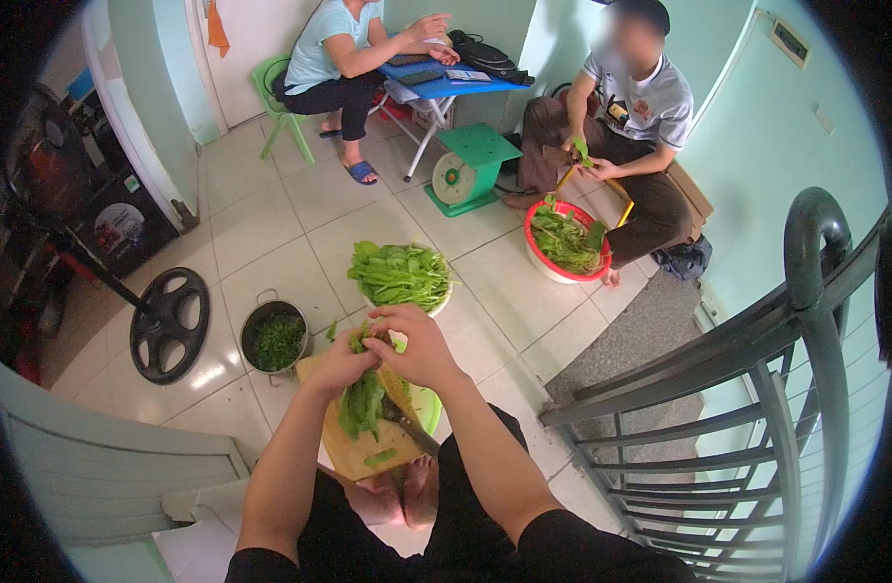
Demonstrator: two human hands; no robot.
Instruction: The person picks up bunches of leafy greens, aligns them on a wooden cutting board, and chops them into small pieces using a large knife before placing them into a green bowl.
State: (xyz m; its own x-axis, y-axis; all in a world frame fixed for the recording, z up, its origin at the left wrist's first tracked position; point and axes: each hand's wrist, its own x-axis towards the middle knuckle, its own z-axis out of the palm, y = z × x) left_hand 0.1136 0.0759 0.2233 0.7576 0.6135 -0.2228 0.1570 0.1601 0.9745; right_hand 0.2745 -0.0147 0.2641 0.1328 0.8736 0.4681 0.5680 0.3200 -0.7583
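My left hand [344,362] grips a bunch of green leafy vegetables [362,404], whose leaves hang down over a wooden cutting board [337,444]. At the bunch's upper end, the thumb and curved fingers of my right hand [418,348] close on the greens; the fingertips partly hide what they pinch. A knife [411,430] lies at the right of the board, its blade partly covered by the leaves. Beneath the board's right side shows a light-green basin [433,415]. Just beyond my hands, a bowl heaped with leafy greens [402,277] stands on the floor.
Left of the board stands a metal pot [270,300] holding chopped greens [277,342]. A black round stand base [170,324] is farther left. Ahead are a green scale [464,175], a blue folding table [475,87] with a seated person, and another person handling greens over a red-rimmed basin [532,251]. A metal railing [679,459] runs right.
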